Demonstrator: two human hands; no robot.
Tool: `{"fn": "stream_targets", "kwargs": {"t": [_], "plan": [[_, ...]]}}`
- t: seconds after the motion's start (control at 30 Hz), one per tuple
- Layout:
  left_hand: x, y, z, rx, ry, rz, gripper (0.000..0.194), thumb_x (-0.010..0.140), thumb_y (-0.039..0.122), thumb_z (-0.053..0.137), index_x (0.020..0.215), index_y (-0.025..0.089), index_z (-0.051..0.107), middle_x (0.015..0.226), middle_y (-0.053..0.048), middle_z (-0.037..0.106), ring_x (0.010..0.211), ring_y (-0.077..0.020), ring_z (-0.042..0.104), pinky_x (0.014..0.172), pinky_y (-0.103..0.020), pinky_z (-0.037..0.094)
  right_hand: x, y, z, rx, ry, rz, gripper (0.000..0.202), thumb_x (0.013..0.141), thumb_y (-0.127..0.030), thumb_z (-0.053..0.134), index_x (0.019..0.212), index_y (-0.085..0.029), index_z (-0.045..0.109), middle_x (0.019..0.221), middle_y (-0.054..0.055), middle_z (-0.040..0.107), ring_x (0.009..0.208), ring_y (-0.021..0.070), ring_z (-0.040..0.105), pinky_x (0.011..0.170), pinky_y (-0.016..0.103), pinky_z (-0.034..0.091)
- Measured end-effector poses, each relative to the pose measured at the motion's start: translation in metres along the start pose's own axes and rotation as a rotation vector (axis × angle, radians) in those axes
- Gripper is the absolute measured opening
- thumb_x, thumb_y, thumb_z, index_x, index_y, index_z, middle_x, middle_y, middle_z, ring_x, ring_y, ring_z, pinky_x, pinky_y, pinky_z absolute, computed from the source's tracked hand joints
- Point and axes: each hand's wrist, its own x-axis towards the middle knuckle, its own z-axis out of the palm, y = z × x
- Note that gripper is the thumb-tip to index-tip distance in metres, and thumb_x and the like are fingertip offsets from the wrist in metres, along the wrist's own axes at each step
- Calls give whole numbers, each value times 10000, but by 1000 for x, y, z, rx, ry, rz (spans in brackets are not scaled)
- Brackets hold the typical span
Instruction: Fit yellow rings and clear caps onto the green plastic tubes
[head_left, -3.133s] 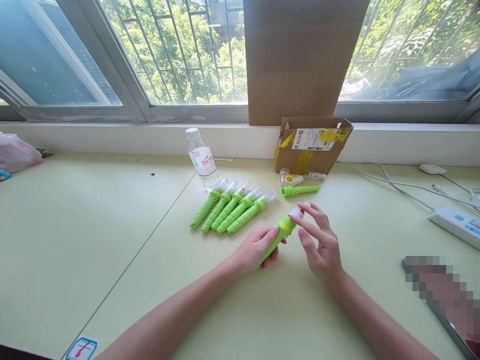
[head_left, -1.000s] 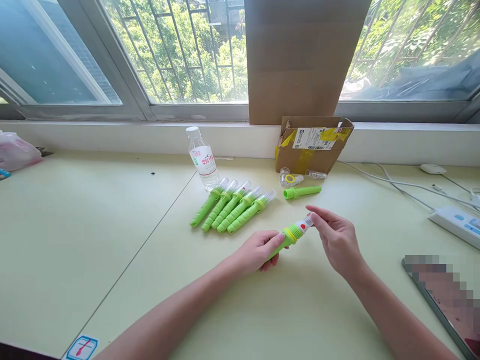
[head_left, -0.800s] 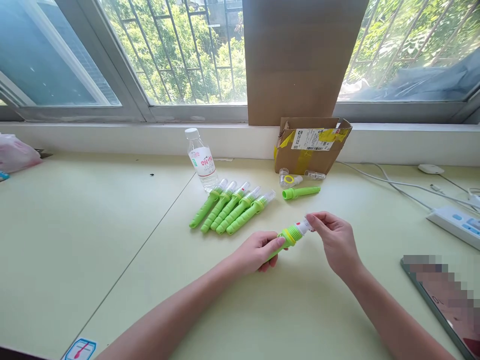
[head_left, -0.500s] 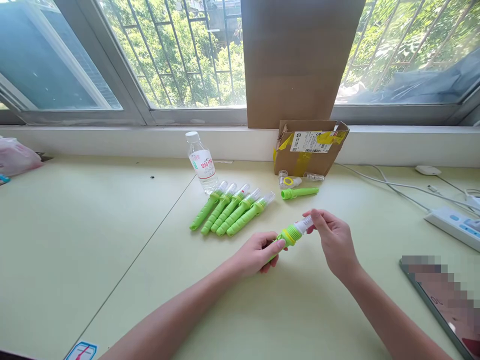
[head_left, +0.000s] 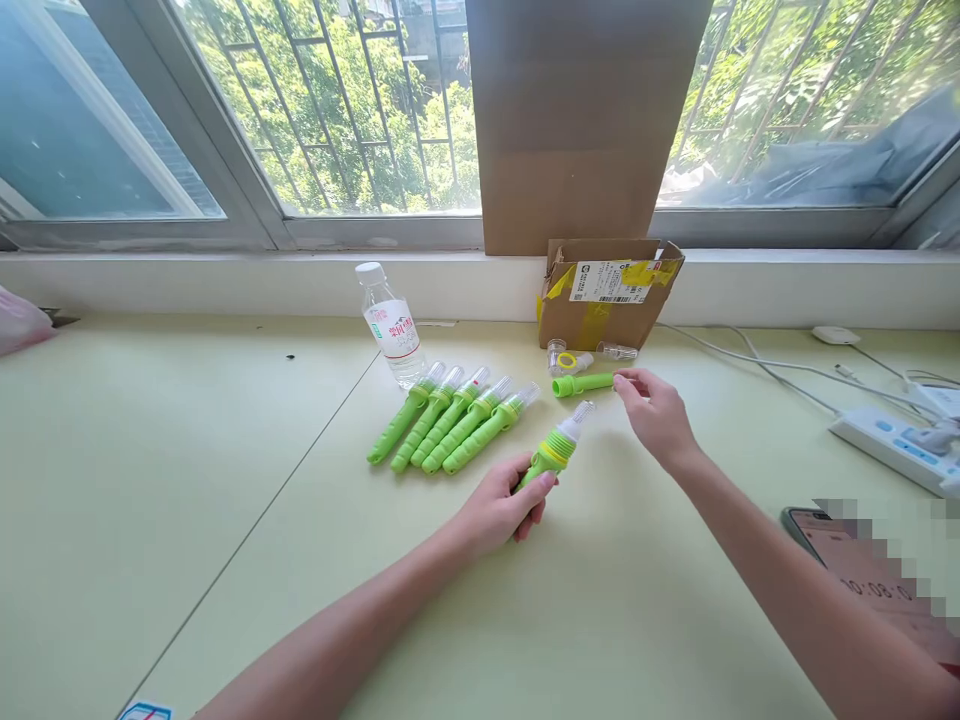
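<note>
My left hand (head_left: 510, 505) is wrapped round the green handle of a stick (head_left: 559, 448), which has a yellow ring, a green screw thread, a white collar and a narrow clear tip. The stick tilts up and to the right. Beyond it lies a loose green tube (head_left: 581, 384), threaded at its left end. My right hand (head_left: 656, 412) is at that tube's right end, fingers bent and thumb slightly apart; whether it touches the tube I cannot tell. Behind the tube lie a clear plastic piece with a yellow ring (head_left: 568, 361) and a clear cap (head_left: 617, 351).
Several green sticks with clear caps (head_left: 450, 425) lie in a row on the left, beside a water bottle (head_left: 394, 328). A cardboard box (head_left: 600, 310) stands at the back. On the right are white cables, a power strip (head_left: 892, 450) and a phone (head_left: 855, 570).
My right hand has left the clear tip of the stick and moved away to the loose green tube's end. My left hand keeps the stick, now pointing more upward. The view has shifted slightly.
</note>
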Motion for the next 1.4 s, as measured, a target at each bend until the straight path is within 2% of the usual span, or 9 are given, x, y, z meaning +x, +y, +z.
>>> {"fn": "stream_targets", "kwargs": {"t": [0.1,0.23,0.37,0.5,0.63,0.73,0.9,1.2,1.4], "plan": [[0,0,0,-8,-7,3,318,908,473,461,946,160,504,560,60,489,401,-62,405,407,-193,338,23,15,3,-290,-20,-32,345,876,-372,441,1103,-189,624,1049,97,654,1004,244,590,838,376,470],[0,0,0,-5,0,-1,313,912,473,454,939,164,500,559,62,487,396,-62,403,404,-192,330,47,32,7,-410,-38,-22,388,834,-330,482,1169,-188,617,1125,144,601,1158,331,479,921,461,421],[-2,3,1,-13,12,-27,310,900,471,476,922,163,504,549,66,479,400,-59,394,415,-191,339,65,46,9,-491,-37,14,439,833,-335,478,1228,-177,581,1211,180,559,1192,372,445,924,518,419],[-2,4,1,-25,11,-52,321,895,482,481,923,163,507,548,64,479,400,-61,397,413,-191,332,78,59,7,-529,-75,-36,442,846,-311,451,1269,-225,545,1337,111,529,1242,350,423,968,527,405],[-2,2,0,-32,7,-44,336,897,495,478,931,163,509,555,59,485,399,-63,406,410,-191,322,89,68,3,-548,-104,-80,450,860,-276,409,1286,-210,535,1318,88,565,1257,336,427,978,516,403],[-2,0,0,-42,4,-50,342,897,503,477,937,165,509,563,56,487,406,-65,409,421,-193,328,97,72,1,-559,-101,-101,423,856,-261,411,1242,-214,577,1271,84,599,1231,332,452,966,497,411],[-3,1,0,-39,8,-62,331,904,493,471,944,166,507,555,59,481,408,-63,406,438,-196,340,109,73,1,-584,-123,-101,307,855,-326,447,999,-248,707,1271,42,596,1204,330,467,962,481,411],[-4,4,1,-47,12,-80,322,906,480,476,930,161,516,551,55,479,420,-64,400,450,-198,344,114,66,2,-628,-123,-82,300,846,-381,471,945,-278,735,1159,93,607,1120,360,470,902,549,385],[-4,6,1,-25,1,-84,318,918,471,457,940,158,504,561,53,472,434,-62,400,456,-197,349,112,73,2,-594,-160,-67,314,865,-398,449,898,-303,747,1178,50,633,1117,364,486,899,583,372]]}}
